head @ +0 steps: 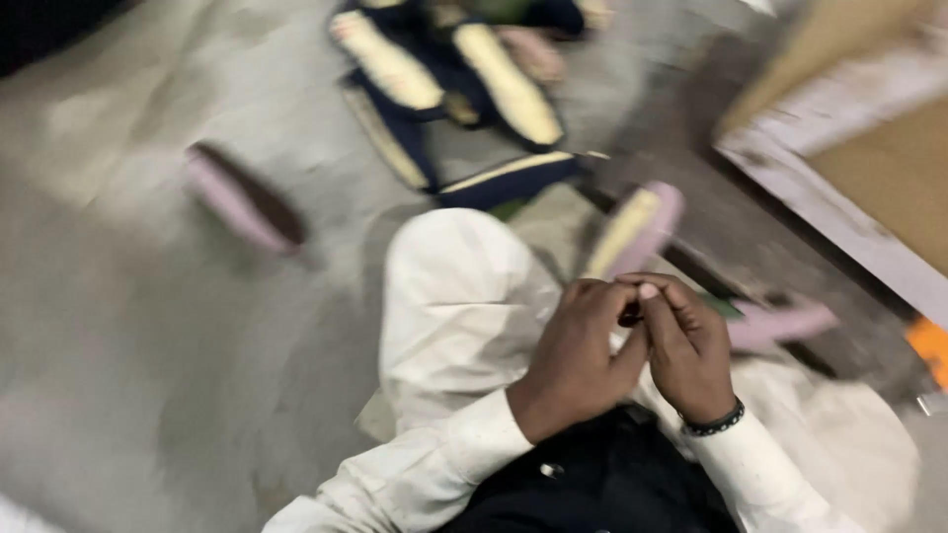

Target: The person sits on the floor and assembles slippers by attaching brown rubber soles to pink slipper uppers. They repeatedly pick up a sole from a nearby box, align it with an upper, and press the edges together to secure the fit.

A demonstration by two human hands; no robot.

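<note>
My left hand (578,350) and my right hand (686,345) are pressed together above my lap, fingers curled around something small and dark between the fingertips that blur hides. A beaded black bracelet (715,424) circles my right wrist. Both arms wear white sleeves, and my white-trousered knee (459,296) rises just left of the hands. A pink and yellow sole-shaped piece (632,229) lies just beyond the hands.
Several navy and cream shoe pieces (464,89) are piled on the grey floor ahead. A pink sole piece (242,202) lies at left, another pink piece (785,324) at right. A wooden board with a white edge (849,197) stands at the upper right.
</note>
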